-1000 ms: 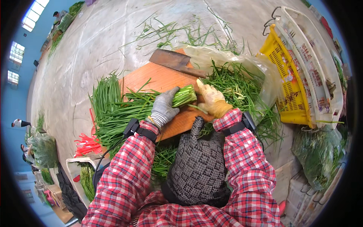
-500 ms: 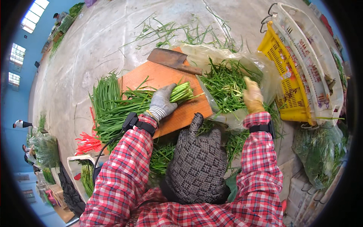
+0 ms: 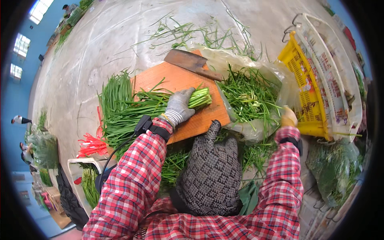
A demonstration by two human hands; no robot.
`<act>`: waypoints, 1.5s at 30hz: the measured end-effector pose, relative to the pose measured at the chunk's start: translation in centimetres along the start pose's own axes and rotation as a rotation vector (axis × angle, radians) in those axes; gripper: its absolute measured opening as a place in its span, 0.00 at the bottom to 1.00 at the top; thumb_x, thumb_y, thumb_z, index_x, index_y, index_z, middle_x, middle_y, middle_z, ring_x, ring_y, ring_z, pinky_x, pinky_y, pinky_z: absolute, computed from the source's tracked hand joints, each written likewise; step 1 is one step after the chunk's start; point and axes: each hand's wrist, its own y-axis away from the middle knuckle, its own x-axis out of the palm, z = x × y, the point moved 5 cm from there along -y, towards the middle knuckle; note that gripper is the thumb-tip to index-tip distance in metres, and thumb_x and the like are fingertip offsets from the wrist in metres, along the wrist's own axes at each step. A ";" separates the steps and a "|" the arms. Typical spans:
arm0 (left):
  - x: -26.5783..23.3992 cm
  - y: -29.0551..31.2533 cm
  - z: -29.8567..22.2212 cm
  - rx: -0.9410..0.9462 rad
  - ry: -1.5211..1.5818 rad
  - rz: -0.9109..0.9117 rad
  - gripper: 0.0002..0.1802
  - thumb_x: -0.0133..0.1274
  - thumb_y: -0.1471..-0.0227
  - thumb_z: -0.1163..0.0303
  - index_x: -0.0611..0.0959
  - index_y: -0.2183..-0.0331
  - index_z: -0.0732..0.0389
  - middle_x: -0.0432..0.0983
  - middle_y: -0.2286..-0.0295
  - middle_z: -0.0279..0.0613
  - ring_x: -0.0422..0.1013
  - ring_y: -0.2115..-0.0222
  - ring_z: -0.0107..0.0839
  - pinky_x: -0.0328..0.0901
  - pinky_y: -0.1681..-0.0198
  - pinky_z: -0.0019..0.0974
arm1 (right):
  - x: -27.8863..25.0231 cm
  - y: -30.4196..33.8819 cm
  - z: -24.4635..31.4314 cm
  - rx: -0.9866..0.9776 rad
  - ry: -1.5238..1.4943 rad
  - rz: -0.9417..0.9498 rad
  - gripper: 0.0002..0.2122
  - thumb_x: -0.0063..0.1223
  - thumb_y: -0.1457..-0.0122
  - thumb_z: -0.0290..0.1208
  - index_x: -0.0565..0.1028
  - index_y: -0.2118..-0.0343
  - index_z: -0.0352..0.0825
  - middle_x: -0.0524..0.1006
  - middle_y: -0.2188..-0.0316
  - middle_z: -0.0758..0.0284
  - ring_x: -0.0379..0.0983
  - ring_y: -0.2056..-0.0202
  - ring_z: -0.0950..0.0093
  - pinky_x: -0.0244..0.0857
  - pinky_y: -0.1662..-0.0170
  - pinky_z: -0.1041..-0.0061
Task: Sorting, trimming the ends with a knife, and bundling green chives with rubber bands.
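Note:
In a grey striped glove, my left hand (image 3: 180,107) is closed around the pale stem end of a bunch of green chives (image 3: 138,114). The bunch lies across an orange board (image 3: 180,78), its leaves spreading over the left edge. At the board's far edge rests a cleaver (image 3: 186,60) with a rust-brown blade. My right hand (image 3: 289,118), in a yellowish glove, is curled beside the near right rim of a clear plastic bag (image 3: 294,86). Whatever its fingers hold is hidden. Loose chive trimmings (image 3: 252,94) fill the bag.
A yellow crate (image 3: 306,80) and white crates (image 3: 334,76) stand on edge at the right. Red strips (image 3: 93,145) lie left of the board. Below them is a white container (image 3: 76,170) with stems. Scattered chives (image 3: 200,34) litter the floor beyond the board.
My right hand has moved from over the trimmings in the bag rightward and nearer to me, to the bag's rim. My left hand still grips the bunch. The view has shifted slightly.

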 end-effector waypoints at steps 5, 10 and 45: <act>-1.3 2.2 -2.5 -0.002 -0.365 -0.117 0.46 0.61 0.68 0.60 0.63 0.44 0.57 0.60 0.47 0.52 0.57 0.46 0.47 0.49 0.43 0.56 | -5.4 1.3 3.3 -0.254 -0.167 -0.286 0.27 0.52 0.48 0.32 0.63 0.43 0.39 0.67 0.48 0.54 0.61 0.45 0.58 0.55 0.43 0.64; -3.0 12.5 -3.7 0.128 0.031 -0.353 0.29 0.58 0.61 0.68 0.73 0.52 0.57 0.68 0.54 0.50 0.65 0.53 0.44 0.59 0.49 0.44 | -13.2 7.9 26.3 -1.017 -0.436 -0.039 0.24 0.53 0.49 0.32 0.67 0.47 0.32 0.69 0.49 0.53 0.62 0.45 0.61 0.53 0.41 0.67; 0.0 20.9 -1.6 -0.103 1.698 -0.351 0.38 0.67 0.61 0.63 0.70 0.49 0.61 0.72 0.57 0.36 0.67 0.56 0.26 0.64 0.52 0.32 | -4.5 30.2 29.6 -0.815 -0.831 0.442 0.19 0.45 0.38 0.33 0.66 0.47 0.28 0.72 0.53 0.61 0.66 0.51 0.72 0.57 0.47 0.74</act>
